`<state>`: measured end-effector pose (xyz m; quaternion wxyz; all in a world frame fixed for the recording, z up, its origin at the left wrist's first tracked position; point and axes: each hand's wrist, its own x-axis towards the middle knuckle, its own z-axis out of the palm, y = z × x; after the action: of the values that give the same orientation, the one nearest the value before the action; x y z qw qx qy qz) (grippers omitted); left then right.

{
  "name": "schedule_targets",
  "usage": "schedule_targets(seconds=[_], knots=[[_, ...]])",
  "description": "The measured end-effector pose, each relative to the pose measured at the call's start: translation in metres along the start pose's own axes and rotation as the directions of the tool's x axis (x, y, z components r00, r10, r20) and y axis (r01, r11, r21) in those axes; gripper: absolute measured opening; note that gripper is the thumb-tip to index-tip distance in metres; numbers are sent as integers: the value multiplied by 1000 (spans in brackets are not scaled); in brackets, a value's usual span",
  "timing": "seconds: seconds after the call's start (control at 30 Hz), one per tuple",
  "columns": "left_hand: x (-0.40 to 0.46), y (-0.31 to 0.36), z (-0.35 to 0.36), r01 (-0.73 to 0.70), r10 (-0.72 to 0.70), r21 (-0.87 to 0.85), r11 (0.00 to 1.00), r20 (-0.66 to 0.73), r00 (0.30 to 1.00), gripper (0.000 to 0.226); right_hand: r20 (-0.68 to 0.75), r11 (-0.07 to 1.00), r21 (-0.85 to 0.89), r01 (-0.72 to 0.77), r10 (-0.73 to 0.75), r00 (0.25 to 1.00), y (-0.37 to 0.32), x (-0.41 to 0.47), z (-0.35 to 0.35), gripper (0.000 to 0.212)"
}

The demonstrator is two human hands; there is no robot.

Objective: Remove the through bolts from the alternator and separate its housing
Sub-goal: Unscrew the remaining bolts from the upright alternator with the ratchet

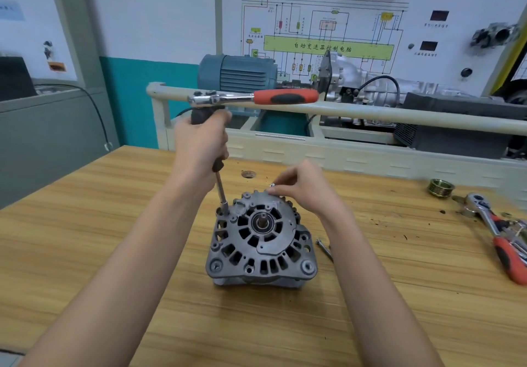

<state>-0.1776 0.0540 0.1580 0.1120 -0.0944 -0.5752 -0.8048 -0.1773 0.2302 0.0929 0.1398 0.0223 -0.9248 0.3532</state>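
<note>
Head view: the alternator (261, 238) stands on the table (114, 224), shaft end up, between the two forearms and just below both hands; the left hand (199, 144) is curled round the dark grip of an extension bar (221, 192) that slants down from it, its socket set on the housing's upper-left edge; a ratchet (253, 98) with a red handle sits atop the bar, above the left hand, handle pointing right; the right hand (302, 188) pinches a bolt (272, 185) head at the housing's far rim; a loose bolt (324, 249) lies on the table just under the right forearm; a pulley (441, 187) and a second ratchet (496, 229) lie well right of the right hand.
</note>
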Motion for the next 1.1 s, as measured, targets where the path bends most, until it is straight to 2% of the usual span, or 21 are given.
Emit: schedule_targets(seconds=[0.13, 0.3, 0.6, 0.8, 0.97, 1.1], knots=[[-3, 5, -13, 25, -25, -48, 999, 13, 1000, 33, -19, 995, -49, 86, -87, 996, 1, 2, 1, 15], [-10, 4, -24, 20, -19, -25, 1000, 31, 999, 34, -52, 961, -194, 195, -208, 977, 2, 3, 5, 7], [-12, -2, -39, 90, -89, -31, 995, 57, 994, 37, 1, 898, -254, 360, -372, 928, 10, 4, 1, 15], [-10, -6, -48, 108, -106, -14, 994, 98, 989, 37, 35, 890, -193, 413, -414, 909, 13, 5, -1, 21], [-7, -7, -56, 120, -117, -12, 993, 112, 987, 35, 70, 950, 10, 312, -312, 948, 15, 5, -6, 14], [-5, -7, -57, 125, -123, -14, 992, 108, 987, 34, -10, 965, 78, 252, -252, 968, 16, 5, -8, 17]])
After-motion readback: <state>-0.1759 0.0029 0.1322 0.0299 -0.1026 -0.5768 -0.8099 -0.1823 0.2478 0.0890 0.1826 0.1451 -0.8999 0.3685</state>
